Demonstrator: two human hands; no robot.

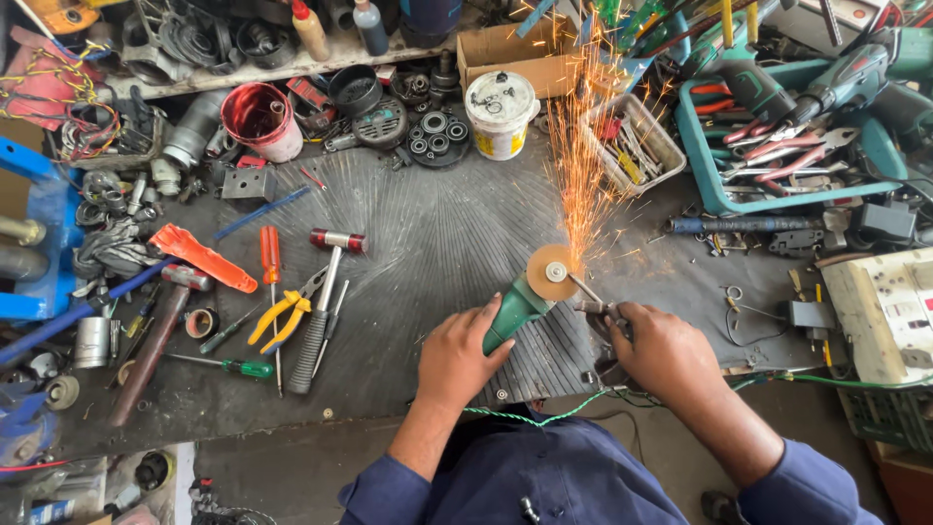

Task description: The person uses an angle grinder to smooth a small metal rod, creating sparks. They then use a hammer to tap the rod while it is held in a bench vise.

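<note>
My left hand (pixel 459 355) grips the green body of an angle grinder (pixel 515 309). Its orange disc (pixel 552 271) spins at the bench's middle and throws a stream of orange sparks (pixel 578 156) away from me. My right hand (pixel 659 348) is closed on dark pliers (pixel 604 313) that clamp a thin metal rod (pixel 586 289). The rod's tip touches the disc's right edge. A green cable (pixel 544 418) runs from the grinder across my lap to the right.
A hammer (pixel 323 306), screwdrivers (pixel 271 267), yellow pliers (pixel 282 313) and an orange tool (pixel 199 255) lie left on the dark ribbed bench mat (pixel 428 224). A white tub (pixel 500 112), red can (pixel 260 119), bearings (pixel 435 136), parts basket (pixel 632 141) and teal tool tray (pixel 777 146) line the back.
</note>
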